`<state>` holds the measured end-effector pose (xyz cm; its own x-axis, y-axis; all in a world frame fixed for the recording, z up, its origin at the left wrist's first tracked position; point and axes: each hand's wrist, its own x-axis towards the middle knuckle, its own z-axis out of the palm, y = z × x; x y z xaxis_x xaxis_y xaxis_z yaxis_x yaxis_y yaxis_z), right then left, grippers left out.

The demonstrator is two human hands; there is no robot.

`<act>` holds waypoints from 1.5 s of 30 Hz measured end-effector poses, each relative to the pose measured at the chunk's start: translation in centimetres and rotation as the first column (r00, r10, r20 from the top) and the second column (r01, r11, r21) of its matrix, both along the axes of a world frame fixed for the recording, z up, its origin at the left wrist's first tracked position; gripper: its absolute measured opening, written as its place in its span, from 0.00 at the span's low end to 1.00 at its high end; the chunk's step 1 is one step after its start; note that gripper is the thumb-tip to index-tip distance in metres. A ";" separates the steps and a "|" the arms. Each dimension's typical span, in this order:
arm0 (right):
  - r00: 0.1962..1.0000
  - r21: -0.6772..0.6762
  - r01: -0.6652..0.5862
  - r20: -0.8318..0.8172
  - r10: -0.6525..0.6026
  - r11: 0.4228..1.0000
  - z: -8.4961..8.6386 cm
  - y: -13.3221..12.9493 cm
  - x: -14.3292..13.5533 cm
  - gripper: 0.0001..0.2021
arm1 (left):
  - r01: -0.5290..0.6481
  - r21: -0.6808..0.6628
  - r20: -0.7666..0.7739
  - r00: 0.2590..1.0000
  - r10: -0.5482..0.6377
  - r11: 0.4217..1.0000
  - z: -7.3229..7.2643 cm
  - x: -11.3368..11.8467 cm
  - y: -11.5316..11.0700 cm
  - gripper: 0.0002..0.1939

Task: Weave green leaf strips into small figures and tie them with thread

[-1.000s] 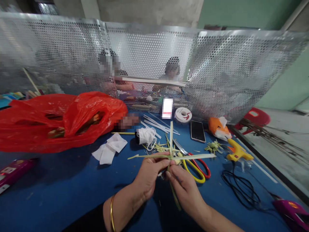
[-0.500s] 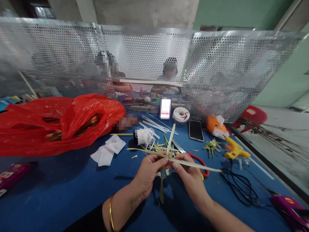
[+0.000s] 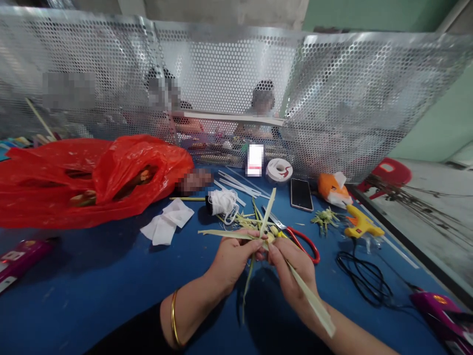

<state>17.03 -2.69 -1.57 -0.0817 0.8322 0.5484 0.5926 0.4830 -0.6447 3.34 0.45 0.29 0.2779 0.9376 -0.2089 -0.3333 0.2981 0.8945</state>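
- Your left hand is closed in a pinch, thumb and fingers gripping the pale green strips near the spot where they meet.
- Your right hand pinches the same strips just beside it, thumb on top, with the fingertips of both hands almost together.
- The strips are between your fingertips, over the blue table. One end points left, one rises away from you, a thin one hangs toward you, and a broad one slants down across your right hand and wrist.
- Beyond your fingers you have a scatter of yellow-green scraps. The scissors lie beside them, blades pointing away, the red loop showing and the yellow one mostly hidden by your right hand.
- Farther off, in front of your left hand, sit a bundle of white cord and a crumpled white sheet.
- To your right are a dark phone, a small green bundle and a yellow gun-shaped tool, with a loose black cable nearer you.
- A large red plastic bag spreads across your left, before a perforated metal screen.
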 end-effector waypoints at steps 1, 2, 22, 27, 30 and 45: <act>1.000 0.031 -0.008 0.024 0.008 0.999 0.0 0.0 0.0 0.17 | -0.005 -0.009 0.004 1.000 0.005 1.000 0.0 0.0 0.0 0.06; 0.999 0.060 -0.018 0.050 0.015 0.998 0.0 0.1 -0.1 0.16 | -0.012 -0.019 0.011 1.000 0.012 1.000 0.0 0.0 0.0 0.06; 0.771 -0.459 -0.287 -0.631 -0.081 0.841 0.1 3.2 2.3 0.16 | 0.255 -0.200 -0.109 0.954 -0.281 0.946 -1.1 -0.3 -0.1 0.15; 0.780 -0.444 -0.174 -0.607 -0.153 0.879 -0.2 2.5 1.9 0.15 | 0.266 -0.202 -0.118 0.949 -0.293 0.943 -0.8 -0.3 -0.1 0.12; 0.766 -0.438 -0.125 -0.613 -0.194 0.890 -0.5 2.3 1.6 0.15 | 0.275 -0.223 -0.092 0.949 -0.302 0.935 -0.7 -0.4 -0.2 0.12; 0.722 -0.568 -0.503 -0.690 -0.044 0.651 -0.3 2.0 0.5 0.17 | 0.038 -0.130 0.113 0.993 -0.023 0.991 -0.8 -1.5 1.7 0.15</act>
